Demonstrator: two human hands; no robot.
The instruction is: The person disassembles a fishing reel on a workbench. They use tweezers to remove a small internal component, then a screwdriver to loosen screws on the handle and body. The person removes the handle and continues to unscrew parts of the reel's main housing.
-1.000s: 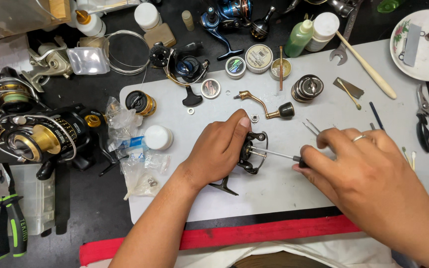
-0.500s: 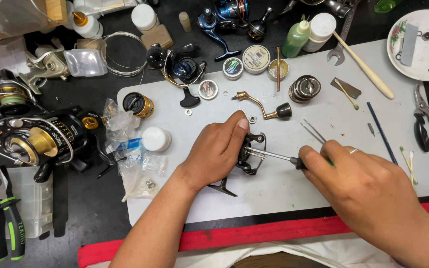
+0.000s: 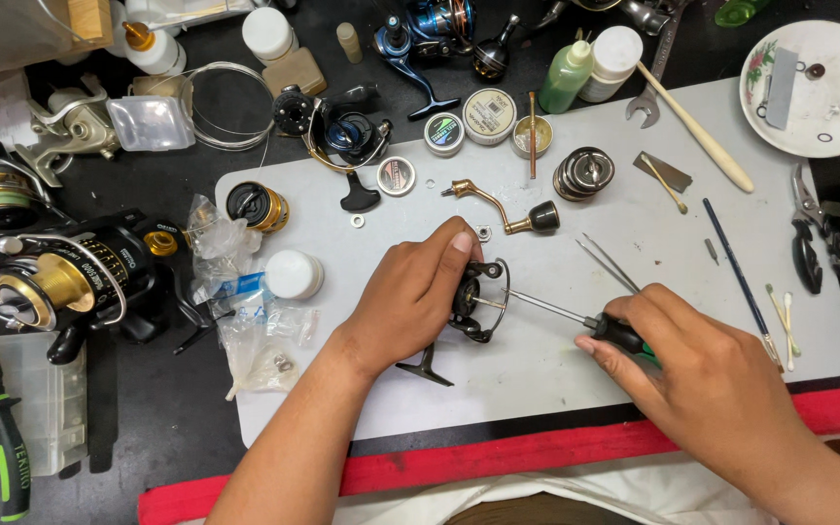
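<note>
1. Black spinning-reel body [image 3: 473, 301] with thin wire bail sits mid grey work mat [image 3: 634, 369], foot pointing toward the near edge.
2. Left hand [image 3: 410, 297] clamps it from the left, fingers curled closed over the top.
3. Slim steel screwdriver with black-green handle [image 3: 576, 316] lies nearly level, long axis left-right, tip touching the reel's right side.
4. Right hand [image 3: 712, 384] pinches the handle, fingers closed; it is farther from the reel.
5. Gold crank handle [image 3: 503, 209] lies just beyond; metal tweezers [image 3: 607, 262] to the right.
</note>
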